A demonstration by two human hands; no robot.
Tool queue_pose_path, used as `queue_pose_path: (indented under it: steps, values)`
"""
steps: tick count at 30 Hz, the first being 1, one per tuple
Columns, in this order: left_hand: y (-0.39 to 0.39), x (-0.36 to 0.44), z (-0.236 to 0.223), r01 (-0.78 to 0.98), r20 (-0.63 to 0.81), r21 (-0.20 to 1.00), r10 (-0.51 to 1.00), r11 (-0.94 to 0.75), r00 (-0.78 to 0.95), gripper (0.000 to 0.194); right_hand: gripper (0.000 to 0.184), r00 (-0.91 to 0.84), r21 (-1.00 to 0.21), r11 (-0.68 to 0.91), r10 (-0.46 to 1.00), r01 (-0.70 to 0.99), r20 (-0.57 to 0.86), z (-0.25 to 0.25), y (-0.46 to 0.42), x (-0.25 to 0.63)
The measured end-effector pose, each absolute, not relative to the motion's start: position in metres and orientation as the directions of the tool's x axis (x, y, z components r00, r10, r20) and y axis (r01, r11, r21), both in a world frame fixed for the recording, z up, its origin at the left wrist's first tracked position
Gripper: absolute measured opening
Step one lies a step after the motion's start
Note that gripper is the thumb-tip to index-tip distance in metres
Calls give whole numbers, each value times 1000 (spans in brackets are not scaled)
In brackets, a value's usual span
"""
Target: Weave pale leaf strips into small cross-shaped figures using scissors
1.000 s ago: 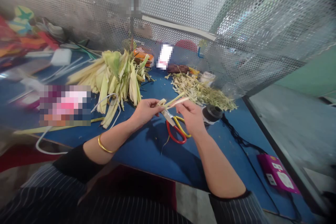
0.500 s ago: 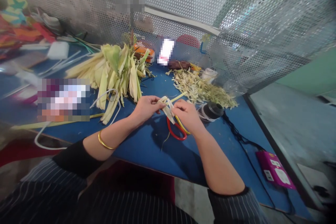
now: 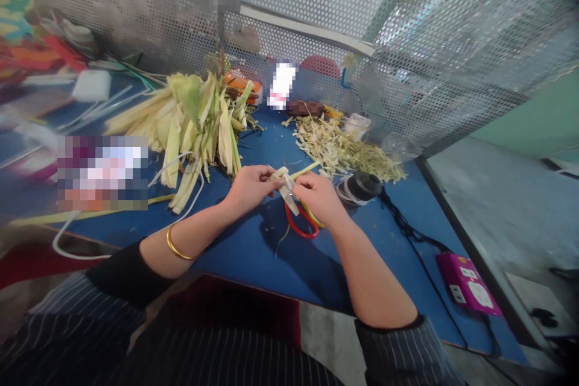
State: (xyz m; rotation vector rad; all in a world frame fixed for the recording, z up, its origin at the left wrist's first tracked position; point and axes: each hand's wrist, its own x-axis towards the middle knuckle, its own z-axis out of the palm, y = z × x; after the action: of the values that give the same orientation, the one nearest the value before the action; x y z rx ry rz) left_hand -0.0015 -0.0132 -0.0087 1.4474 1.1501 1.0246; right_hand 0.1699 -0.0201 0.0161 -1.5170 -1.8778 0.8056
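Between my two hands is a pale corn husk strip [image 3: 288, 198], folded over on itself, with a narrow greenish end pointing up to the right. My left hand [image 3: 256, 186] pinches its upper left side between thumb and fingers. From the right, my right hand [image 3: 315, 192] closes on the strip with thumb and forefinger. Below them, on the blue table [image 3: 244, 253], lie scissors [image 3: 301, 230] with one red and one yellow handle; their blades are hidden by my right hand and the husk. A heap of corn husks [image 3: 185, 120] lies beyond my left hand.
Husk scraps [image 3: 339, 148] are piled at the back right. A black spool [image 3: 362, 189] with pale cord stands right of my right hand. A magenta power strip [image 3: 468, 283] with black cables lies at the right edge. A white cable [image 3: 199, 175] loops at left. Perforated metal screening [image 3: 316, 0] rises behind.
The husk strip's loose end has turned between my fingers and now hangs narrower. Both hands keep their pinch. The whole view has shifted slightly.
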Motion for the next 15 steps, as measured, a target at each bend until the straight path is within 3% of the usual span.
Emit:
queue_pose_path:
  steps: [11, 15]
  values:
    - [-17, 2, -2, 57, -36, 998, 985, 27, 170, 22, 25, -153, -754, 169, 984, 634, 91, 12, -19, 171]
    - [-16, 1, -6, 112, -2, 994, 984, -18, 178, 23, 23, -146, -729, 173, 984, 662, 100, 11, -19, 171]
